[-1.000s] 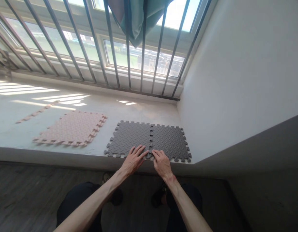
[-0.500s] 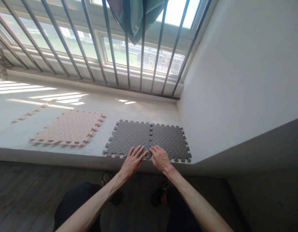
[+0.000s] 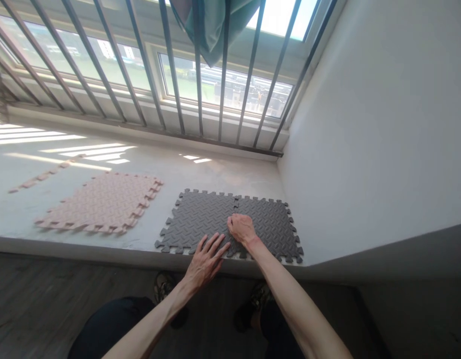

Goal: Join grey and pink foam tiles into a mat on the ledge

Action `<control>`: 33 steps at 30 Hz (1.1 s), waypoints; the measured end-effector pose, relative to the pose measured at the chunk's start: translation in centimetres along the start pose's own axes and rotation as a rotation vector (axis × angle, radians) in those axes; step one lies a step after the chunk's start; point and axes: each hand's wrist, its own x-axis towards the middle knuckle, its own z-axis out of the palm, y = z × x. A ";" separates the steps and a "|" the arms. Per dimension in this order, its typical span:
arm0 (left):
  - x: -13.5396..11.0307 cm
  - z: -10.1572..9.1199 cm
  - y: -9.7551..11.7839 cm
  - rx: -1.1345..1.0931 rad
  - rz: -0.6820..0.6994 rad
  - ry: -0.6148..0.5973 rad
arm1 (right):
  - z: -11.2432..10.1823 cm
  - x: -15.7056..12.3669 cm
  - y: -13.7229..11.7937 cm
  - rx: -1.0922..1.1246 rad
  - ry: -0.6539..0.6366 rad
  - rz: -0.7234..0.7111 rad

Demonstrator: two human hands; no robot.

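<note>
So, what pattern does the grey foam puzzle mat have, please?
Grey foam puzzle mat: raised tread-plate pattern, best in the head view.

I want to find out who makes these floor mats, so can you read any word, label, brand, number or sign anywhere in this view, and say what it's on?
There is no readable text. The grey foam puzzle mats and the pink foam puzzle mat show only their moulded pattern. The buildings outside the window are too small and blurred to make out any signs.
</note>
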 end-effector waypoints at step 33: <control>-9.5 -14.1 -22.3 0.324 -0.928 0.010 | 6.1 -28.3 -1.7 0.397 0.381 0.070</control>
